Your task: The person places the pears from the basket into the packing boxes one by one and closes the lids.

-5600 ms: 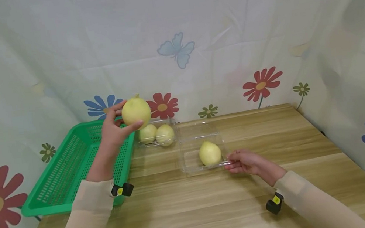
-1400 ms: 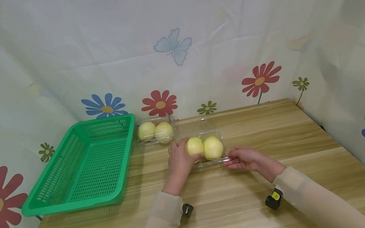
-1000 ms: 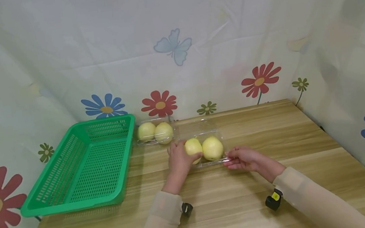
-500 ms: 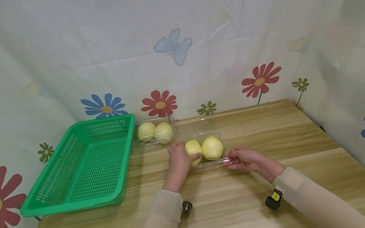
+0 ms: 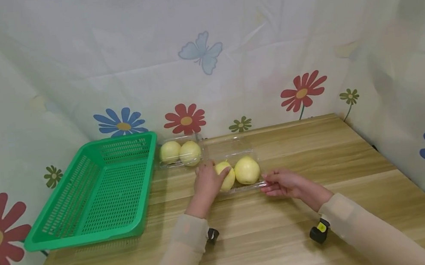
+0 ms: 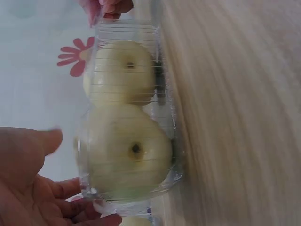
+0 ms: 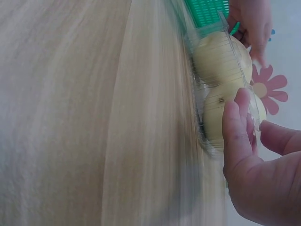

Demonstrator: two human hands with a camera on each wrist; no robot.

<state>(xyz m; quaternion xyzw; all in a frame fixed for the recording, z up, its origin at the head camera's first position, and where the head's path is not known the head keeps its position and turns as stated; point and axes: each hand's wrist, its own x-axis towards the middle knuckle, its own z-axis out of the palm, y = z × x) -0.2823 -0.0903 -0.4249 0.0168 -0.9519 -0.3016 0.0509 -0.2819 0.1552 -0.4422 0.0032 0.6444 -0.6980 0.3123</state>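
Two yellow pears, the left one point(image 5: 228, 182) and the right one point(image 5: 247, 170), sit side by side in a clear plastic clamshell box point(image 5: 243, 188) whose lid lies back toward the wall. My left hand point(image 5: 207, 182) is at the box's left end with its fingers loosely spread. In the left wrist view its thumb point(image 6: 52, 141) stands apart from the left pear point(image 6: 129, 148), and the fingers lie just beside the box's end wall. With thumb and fingertips, my right hand point(image 5: 286, 184) pinches the box's front right corner.
A green slotted plastic basket point(image 5: 114, 199) stands at the left with nothing in it. Behind, near the wall, is another clear plastic box point(image 5: 181, 164) holding two pears point(image 5: 190, 153). The wooden table point(image 5: 270, 238) meets a flower-printed cloth backdrop point(image 5: 254, 89).
My left hand carried a pear from beside the basket into the box, next to the other. Just now its thumb has come off that pear. My right hand has kept its pinch.
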